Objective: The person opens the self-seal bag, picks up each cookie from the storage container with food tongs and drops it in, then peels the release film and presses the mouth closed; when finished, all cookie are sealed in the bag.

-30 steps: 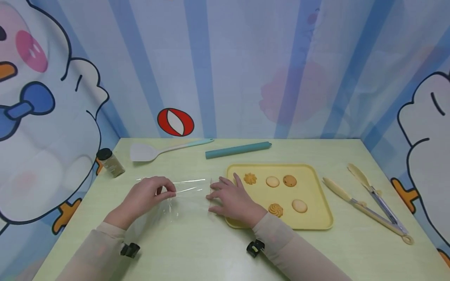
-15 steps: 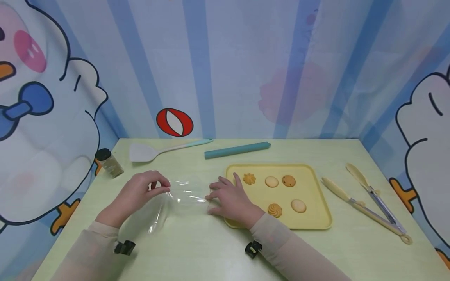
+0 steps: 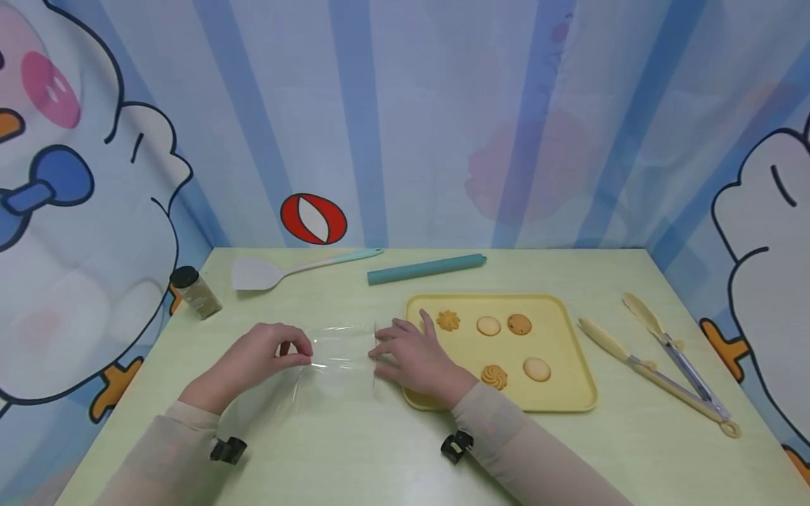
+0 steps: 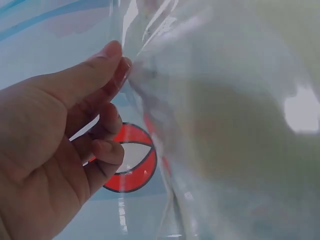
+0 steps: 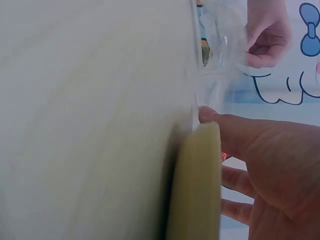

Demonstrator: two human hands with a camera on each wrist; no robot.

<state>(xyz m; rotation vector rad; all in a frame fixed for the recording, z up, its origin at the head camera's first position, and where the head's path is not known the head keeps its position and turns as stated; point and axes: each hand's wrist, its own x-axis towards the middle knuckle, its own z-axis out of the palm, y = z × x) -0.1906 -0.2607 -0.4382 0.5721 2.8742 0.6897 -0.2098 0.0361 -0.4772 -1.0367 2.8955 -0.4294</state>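
A clear plastic bag (image 3: 344, 355) lies between the hands, shiny and partly creased. My left hand (image 3: 256, 358) pinches its left edge between thumb and index finger, as the left wrist view confirms, where the raised film (image 4: 225, 110) fills the right side. The right hand (image 3: 414, 358) has its fingers spread, their tips touching the bag's right end; it lies over the left edge of the yellow tray (image 3: 506, 351). In the right wrist view the thumb (image 5: 225, 125) is beside the tray's rim (image 5: 200, 180).
Several cookies (image 3: 494, 377) lie apart on the tray. To its right rest open tongs (image 3: 671, 386). A turner (image 3: 259, 274) and a teal rod-shaped thing (image 3: 427, 269) lie along the back. A black-capped jar (image 3: 197, 294) lies tilted at the left edge.
My left hand moved left with the bag's edge, then came back slightly right and down. The film shifted with it. The right hand stayed nearly still beside the tray.
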